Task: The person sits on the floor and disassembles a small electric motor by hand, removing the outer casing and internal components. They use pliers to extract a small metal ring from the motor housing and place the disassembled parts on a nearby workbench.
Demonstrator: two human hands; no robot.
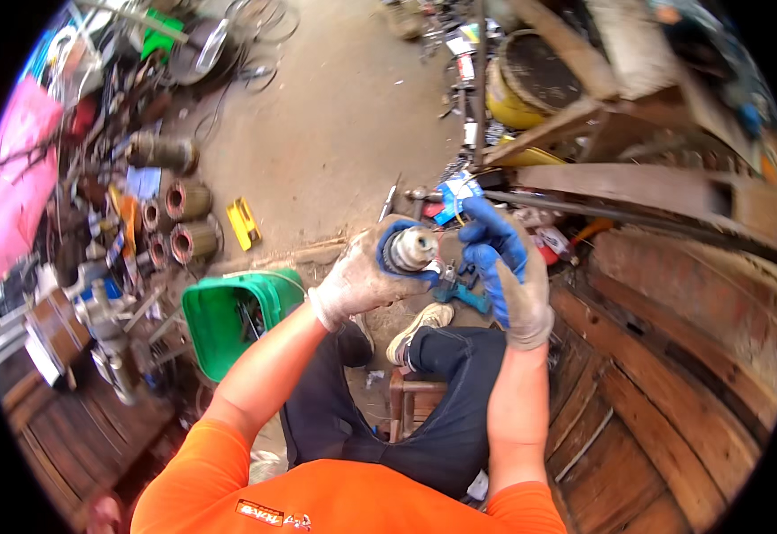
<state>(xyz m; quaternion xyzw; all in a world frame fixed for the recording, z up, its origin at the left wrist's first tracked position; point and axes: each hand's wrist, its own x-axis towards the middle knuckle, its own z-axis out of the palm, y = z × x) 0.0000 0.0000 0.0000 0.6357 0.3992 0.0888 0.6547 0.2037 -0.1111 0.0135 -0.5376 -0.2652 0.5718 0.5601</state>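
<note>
My left hand, in a white work glove with blue coating on the fingers, is closed around a stepped round metal part. The part's silvery end with a small hole faces up, a dark ring runs beneath it, and its lower portion is hidden in the glove. To its right, my right hand wears a matching glove. Its fingers are bent and apart from the thumb, with nothing plainly held between them. Below the hands, a teal power tool lies on the ground between my feet and the right-hand clutter.
A green bucket with metal pieces stands left of my legs. Beyond it are a yellow tool and several motor stators. Wooden boards flank my right side; a yellow bucket stands farther off. A wooden stool is beneath me.
</note>
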